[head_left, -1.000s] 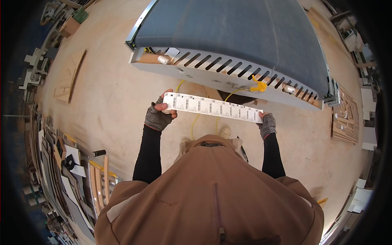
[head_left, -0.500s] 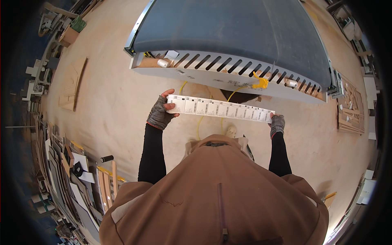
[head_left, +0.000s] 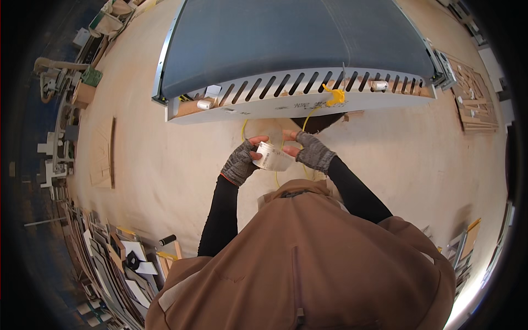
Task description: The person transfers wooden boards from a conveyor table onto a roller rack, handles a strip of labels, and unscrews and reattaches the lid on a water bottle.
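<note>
A strip of white printed labels point(head_left: 273, 158) is gathered into a short curved bundle in front of me, above the floor. My left hand point(head_left: 240, 163), in a grey fingerless glove, grips its left end between thumb and fingers. My right hand point(head_left: 312, 151), gloved the same way, is at the bundle's right side. Its bare fingertips are stretched toward the left hand and spread apart, with a gap between them. The lower fingertip is at the strip's upper right edge; whether it touches is hard to tell.
Ahead stands a dark conveyor belt point(head_left: 297, 41) with a slotted pale end panel point(head_left: 242, 113). Small white rolls point(head_left: 204, 104) sit on the panel, and a yellow tie point(head_left: 334, 96) hangs there. Yellow cable point(head_left: 244, 129) runs below. Boards point(head_left: 104, 258) lean at lower left; a wooden pallet point(head_left: 474, 102) lies right.
The strip was stretched straight between both hands and is now a short curved bundle. My right hand has come left, close to my left hand, which moved slightly right.
</note>
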Demonstrator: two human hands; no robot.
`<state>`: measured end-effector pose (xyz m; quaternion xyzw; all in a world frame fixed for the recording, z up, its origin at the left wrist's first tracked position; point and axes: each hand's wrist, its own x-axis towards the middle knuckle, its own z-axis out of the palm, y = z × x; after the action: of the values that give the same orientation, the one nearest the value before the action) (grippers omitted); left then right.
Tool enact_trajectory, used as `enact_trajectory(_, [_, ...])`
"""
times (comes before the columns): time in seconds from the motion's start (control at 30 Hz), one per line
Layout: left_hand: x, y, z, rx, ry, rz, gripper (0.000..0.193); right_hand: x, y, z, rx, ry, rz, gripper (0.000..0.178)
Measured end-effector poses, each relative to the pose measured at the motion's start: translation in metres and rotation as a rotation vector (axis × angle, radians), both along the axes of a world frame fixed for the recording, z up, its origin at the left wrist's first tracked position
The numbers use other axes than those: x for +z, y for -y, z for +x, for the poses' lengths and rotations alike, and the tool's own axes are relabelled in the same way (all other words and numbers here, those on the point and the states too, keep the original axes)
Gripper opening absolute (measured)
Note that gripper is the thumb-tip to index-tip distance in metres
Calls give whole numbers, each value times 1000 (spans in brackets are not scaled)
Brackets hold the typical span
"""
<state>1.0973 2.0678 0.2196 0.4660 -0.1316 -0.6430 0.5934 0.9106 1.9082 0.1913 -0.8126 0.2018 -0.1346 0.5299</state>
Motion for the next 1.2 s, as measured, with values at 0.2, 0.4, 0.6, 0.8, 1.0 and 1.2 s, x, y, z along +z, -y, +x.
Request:
enact_trajectory(0.2, [12, 17, -15, -121, 287, 30, 55, 1, 1, 6, -14, -121, 265, 27])
enact_trajectory(0.4, [2, 32, -34, -211, 511, 58, 50, -8, 5, -17, -70, -149, 461, 24])
enact_trajectory(0.6, [-7, 58, -46, -285, 633, 54, 48, -8, 20, -39, -88, -230, 305, 31])
enact_trajectory(0.8, [-40, 107, -69, -169, 772, 37, 43, -73, 35, -54, -424, -42, 462, 33])
enact_trajectory(1.0, [-85, 176, -7, -132, 1567, -93, 46, -146, 77, -135, -887, -48, 643, 29])
enact_trajectory(1.2, [-52, 245, 27, -540, 1957, 391, 53, -131, 100, -184, -891, -263, 924, 23])
